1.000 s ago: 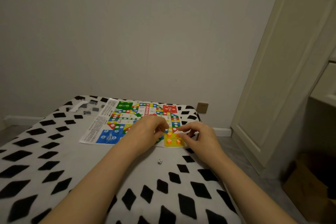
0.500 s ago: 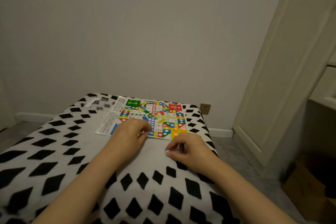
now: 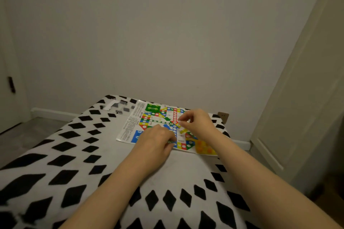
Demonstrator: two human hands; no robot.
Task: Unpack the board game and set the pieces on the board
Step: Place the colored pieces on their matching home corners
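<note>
A paper game board [image 3: 163,124], printed in green, red, blue and yellow squares with a strip of small text down its left edge, lies flat on a surface covered with a white cloth [image 3: 78,147] patterned in black diamonds; whether that surface is a bed or a table cannot be told. The left hand [image 3: 155,140] rests at the near edge of the board with its fingers curled down, and something small and green shows under the fingertips, though it is too blurred to say whether the hand grips it. The right hand [image 3: 198,122] hovers over the middle of the board with thumb and forefinger pinched together around something small and pale, too tiny to name. Orange pieces [image 3: 203,148] stand on the yellow corner at the board's near right, just below the right wrist. A small yellow piece [image 3: 182,131] lies on the board between the two hands. Beyond the board's far left corner sits a clear plastic bag [image 3: 119,107]. A wall socket [image 3: 223,116] shows low on the wall behind, and a pale door [image 3: 301,98] stands at the right.
</note>
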